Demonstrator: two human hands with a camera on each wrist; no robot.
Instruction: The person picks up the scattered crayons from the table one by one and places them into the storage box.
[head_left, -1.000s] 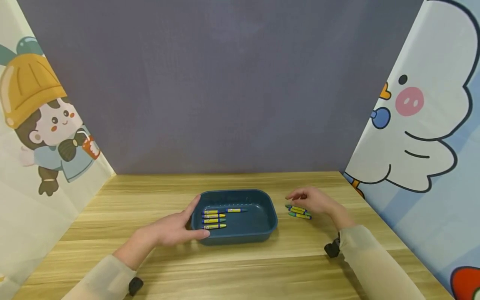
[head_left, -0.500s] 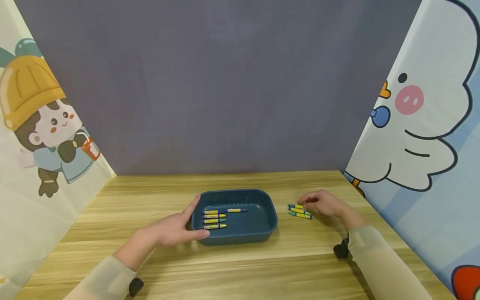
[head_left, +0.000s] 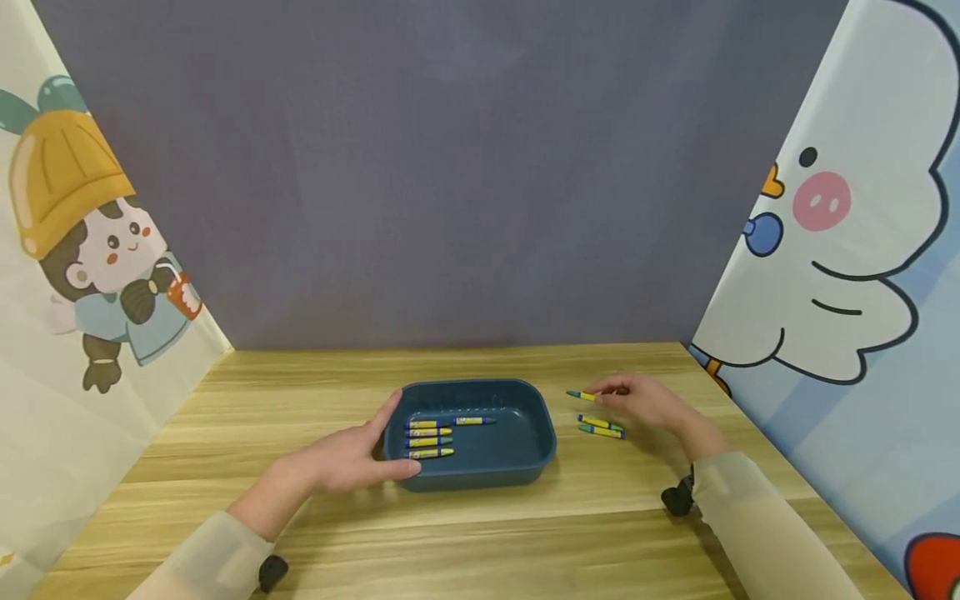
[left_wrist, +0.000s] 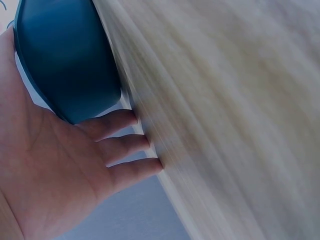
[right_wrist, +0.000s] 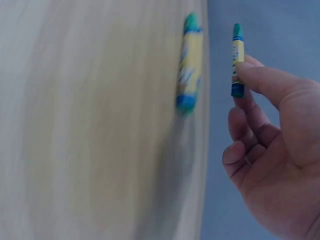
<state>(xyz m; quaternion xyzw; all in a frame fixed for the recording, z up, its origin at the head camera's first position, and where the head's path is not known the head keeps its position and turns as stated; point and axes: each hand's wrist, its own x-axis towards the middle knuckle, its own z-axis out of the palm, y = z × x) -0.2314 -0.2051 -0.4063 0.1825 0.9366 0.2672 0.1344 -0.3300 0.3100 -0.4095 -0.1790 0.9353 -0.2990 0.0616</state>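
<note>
My right hand [head_left: 637,402] pinches a green crayon [right_wrist: 238,50] with a yellow label between thumb and fingers. In the head view that crayon points left, over the table behind two more crayons [head_left: 602,432] lying side by side. At the left end of a dark blue rectangular bin [head_left: 502,454], my left hand [head_left: 348,458] rests with its thumb along the front rim and its index finger at the back corner. Its other fingers stretch straight down to the tabletop in the left wrist view. Several yellow-labelled crayons [head_left: 430,454] lie inside the bin, mostly stacked in a column at its left.
The wood-grain table [head_left: 480,542] runs back to a dark grey panel [head_left: 465,183]. Printed cartoon panels stand at both sides, a white figure [head_left: 862,233] on the right one. A black wrist device [head_left: 678,497] sits under the right sleeve.
My right hand has picked the rearmost crayon off the small group and moved it back and slightly left, away from the other two. The left hand and the bin stay put.
</note>
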